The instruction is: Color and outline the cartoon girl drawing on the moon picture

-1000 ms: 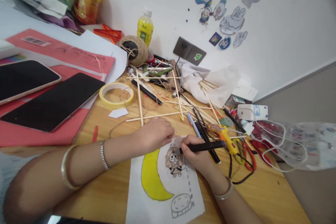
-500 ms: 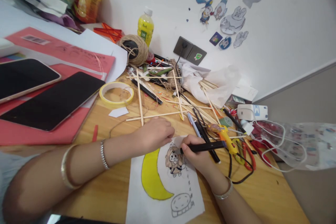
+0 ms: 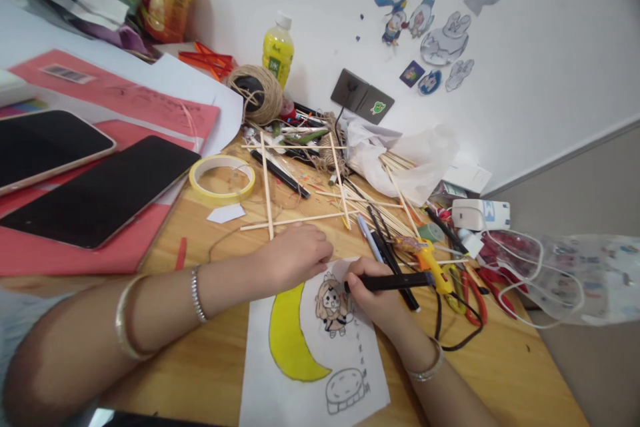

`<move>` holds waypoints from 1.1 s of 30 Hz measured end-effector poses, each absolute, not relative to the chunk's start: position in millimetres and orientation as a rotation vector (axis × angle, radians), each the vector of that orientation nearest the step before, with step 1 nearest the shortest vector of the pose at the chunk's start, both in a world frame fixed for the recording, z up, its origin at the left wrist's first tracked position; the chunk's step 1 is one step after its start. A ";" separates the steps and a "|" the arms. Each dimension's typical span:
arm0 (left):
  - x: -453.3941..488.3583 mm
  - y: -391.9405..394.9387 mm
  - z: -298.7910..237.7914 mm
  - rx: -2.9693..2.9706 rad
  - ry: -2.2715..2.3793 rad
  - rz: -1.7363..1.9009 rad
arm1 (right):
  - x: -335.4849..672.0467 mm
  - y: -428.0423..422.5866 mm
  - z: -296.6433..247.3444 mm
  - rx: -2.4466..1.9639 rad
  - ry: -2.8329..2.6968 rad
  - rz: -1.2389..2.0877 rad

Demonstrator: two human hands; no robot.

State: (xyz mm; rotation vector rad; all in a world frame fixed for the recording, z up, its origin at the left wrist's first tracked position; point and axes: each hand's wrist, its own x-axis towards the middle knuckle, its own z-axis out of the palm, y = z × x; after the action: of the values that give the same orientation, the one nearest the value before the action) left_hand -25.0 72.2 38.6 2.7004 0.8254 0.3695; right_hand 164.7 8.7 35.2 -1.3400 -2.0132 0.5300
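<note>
At top of paper (image 3: 325, 350), R hand (image 3: 375, 302) grips blk marker (image 3: 395, 281), L hand (image 3: 295, 257) curled, grip unclear.

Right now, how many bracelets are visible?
3: behind the left hand, a beaded bracelet and, farther up, a smooth bangle; behind the right hand, a pale bangle.

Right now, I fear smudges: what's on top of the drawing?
Over the drawing: the left hand at upper left, the right hand holding a black marker; whatever they cover is hidden.
</note>
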 end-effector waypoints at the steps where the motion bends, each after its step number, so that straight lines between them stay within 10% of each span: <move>1: -25.0 72.1 38.4 2.700 0.826 0.367 | 164.5 9.0 35.5 -1.338 -2.013 0.526; 33: -32.5 76.9 40.7 2.423 0.873 0.446 | 171.0 16.5 27.4 -1.285 -1.034 0.670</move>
State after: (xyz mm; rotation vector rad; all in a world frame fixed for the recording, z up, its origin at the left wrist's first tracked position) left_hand -32.5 76.9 40.7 2.4232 0.8726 0.4457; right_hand 171.0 16.5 27.4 -1.2847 -1.0342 0.6704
